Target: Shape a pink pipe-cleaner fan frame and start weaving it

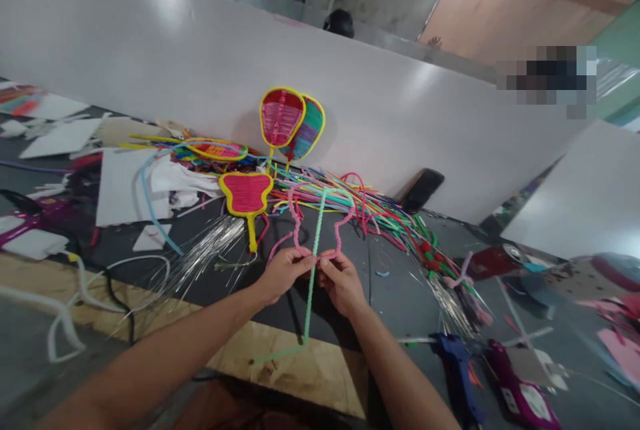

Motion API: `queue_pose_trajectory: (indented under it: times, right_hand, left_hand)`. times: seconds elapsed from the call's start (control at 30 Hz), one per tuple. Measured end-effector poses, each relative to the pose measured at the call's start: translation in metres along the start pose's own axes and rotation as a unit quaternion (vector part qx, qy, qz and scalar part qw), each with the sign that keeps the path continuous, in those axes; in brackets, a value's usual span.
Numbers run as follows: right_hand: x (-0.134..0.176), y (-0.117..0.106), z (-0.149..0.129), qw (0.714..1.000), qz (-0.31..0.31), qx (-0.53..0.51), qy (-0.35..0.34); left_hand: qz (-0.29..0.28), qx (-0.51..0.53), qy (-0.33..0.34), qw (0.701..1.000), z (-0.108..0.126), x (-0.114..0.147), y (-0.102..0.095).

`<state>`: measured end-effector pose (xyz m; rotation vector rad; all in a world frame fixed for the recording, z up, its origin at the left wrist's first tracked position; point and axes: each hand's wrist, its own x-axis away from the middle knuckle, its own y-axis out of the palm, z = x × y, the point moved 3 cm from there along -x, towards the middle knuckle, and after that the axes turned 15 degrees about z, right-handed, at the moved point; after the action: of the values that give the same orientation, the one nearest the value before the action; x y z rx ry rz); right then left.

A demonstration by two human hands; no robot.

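Observation:
A pink pipe cleaner frame (298,223), bent into a wavy fan-like outline, is held up over the dark table. My left hand (287,275) pinches its lower left end, and my right hand (341,281) pinches the lower right end close beside it. A mint green pipe cleaner (319,233) runs from the frame's top down between my hands, its tail bent to the left below them. Left of the frame lies a finished-looking fan (247,195) with a red face, yellow rim and yellow handle.
Two more fans (283,117) lean on the white partition (200,50). Loose pipe cleaners (385,220) spread behind my hands, with a black phone (423,190) at the partition. Metal wires (210,250) lie left. Blue (457,377) and purple glue guns (520,390) rest at front right.

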<state>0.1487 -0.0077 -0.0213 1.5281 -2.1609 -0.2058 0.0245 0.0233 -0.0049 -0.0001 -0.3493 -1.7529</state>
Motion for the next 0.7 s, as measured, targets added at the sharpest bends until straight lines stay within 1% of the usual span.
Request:
queue_pose_trajectory:
  times: [0.13,0.23,0.37,0.5,0.6,0.7]
  right_hand:
    - [-0.002,0.0,0.0006,1.0,0.007,-0.003,-0.014]
    - [-0.0027,0.0012,0.001,1.0,0.009,-0.015,-0.019]
    - [-0.0023,0.002,0.0011,0.999,0.011,-0.025,-0.028]
    - [-0.0022,0.0015,0.0016,0.999,0.006,-0.041,-0.034]
    - [-0.0035,0.0011,0.0016,0.998,-0.002,-0.05,-0.027]
    - [-0.004,0.002,0.002,0.998,-0.022,-0.053,-0.004]
  left_hand:
    - [0.033,-0.012,0.037,0.999,0.0034,0.0018,-0.0002]
    - [0.049,0.003,0.036,0.998,0.0052,0.0035,0.001]
    - [0.046,0.0,0.039,0.998,0.0067,0.0053,0.0024]
    - [0.037,-0.048,0.066,0.996,0.007,0.0054,0.0013]
    - [0.043,-0.081,0.085,0.992,0.0072,0.0046,-0.0002]
    - [0.041,-0.09,0.083,0.992,0.0076,0.0028,-0.0018]
